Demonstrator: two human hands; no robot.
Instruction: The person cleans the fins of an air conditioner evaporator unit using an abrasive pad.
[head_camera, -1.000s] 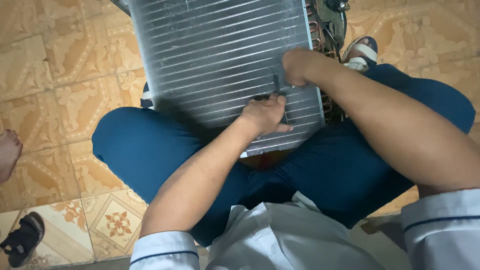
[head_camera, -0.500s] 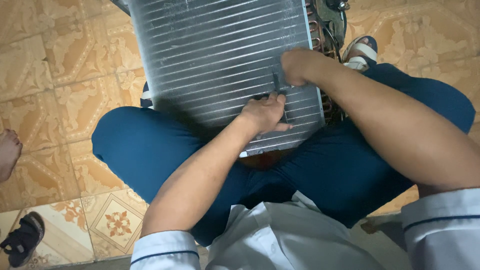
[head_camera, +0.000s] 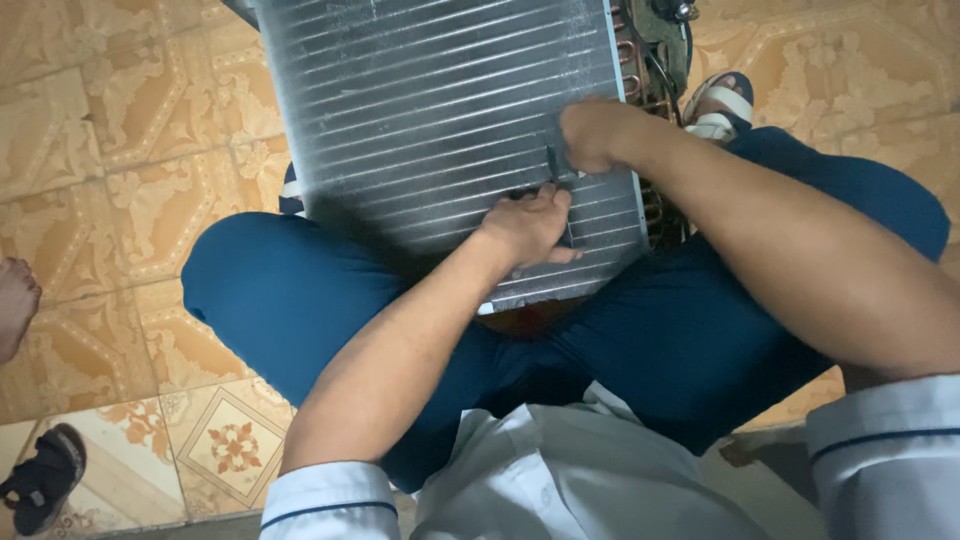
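Right betw. fingers (head_camera: 548, 205): thin tool (head_camera: 552, 165)

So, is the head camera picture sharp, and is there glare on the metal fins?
Head view: mostly sharp; soft sheen, no hard glare, on the finned coil; left hand and right hand are clear; the small dark tool is too small to identify; sleeves near the lens look soft.

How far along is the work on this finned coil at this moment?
Done: hard to tell; most of the finned coil shows even rows of fins. In hand: both hands work near its lower right corner, the left hand pressed on the fins, the right hand gripping a thin dark tool against them. Left: cannot be judged; fin damage is too fine to see.
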